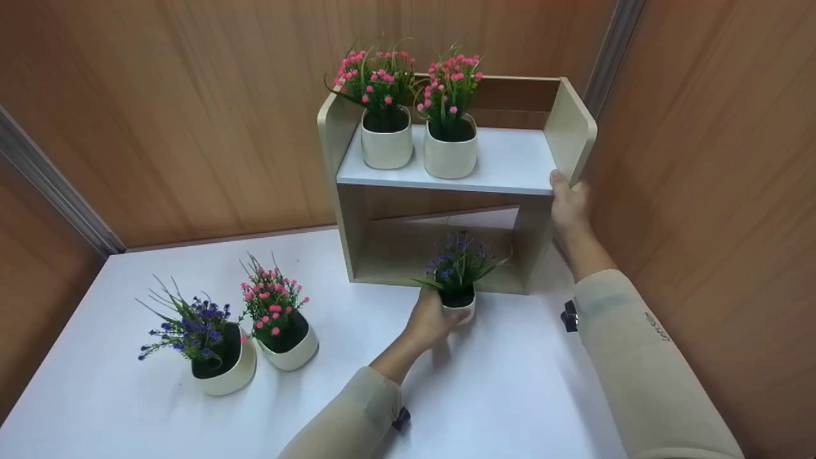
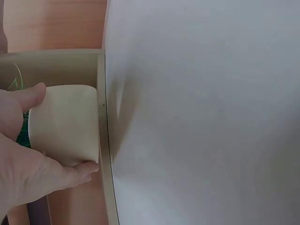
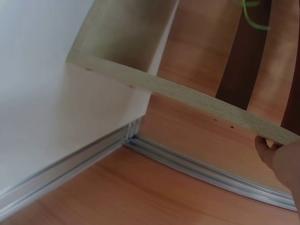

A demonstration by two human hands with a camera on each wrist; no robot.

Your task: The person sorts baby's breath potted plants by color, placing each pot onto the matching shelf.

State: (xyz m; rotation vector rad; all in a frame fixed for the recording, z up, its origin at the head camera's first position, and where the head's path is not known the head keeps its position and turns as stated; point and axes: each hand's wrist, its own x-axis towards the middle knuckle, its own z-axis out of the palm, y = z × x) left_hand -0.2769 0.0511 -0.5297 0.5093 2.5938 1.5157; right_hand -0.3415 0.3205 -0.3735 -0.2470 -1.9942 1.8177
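My left hand (image 1: 433, 320) grips a white pot of purple flowers (image 1: 460, 260) at the front of the shelf's lower compartment. In the left wrist view the thumb and fingers lie around the pot's white wall (image 2: 65, 124). With my right hand (image 1: 570, 203) I hold the right side panel of the small wooden shelf (image 1: 446, 187), just beside its upper board. In the right wrist view only part of that hand (image 3: 281, 161) shows, at the panel's edge. Two pots of pink flowers, one left (image 1: 386, 141) and one right (image 1: 451, 150), stand on the upper board.
On the white table (image 1: 115, 319) to the left, a pot of purple flowers (image 1: 229, 370) and a pot of pink flowers (image 1: 290, 347) stand close together. Wood-patterned walls (image 1: 191, 115) with metal corner strips (image 1: 57, 185) enclose the table behind and at the sides.
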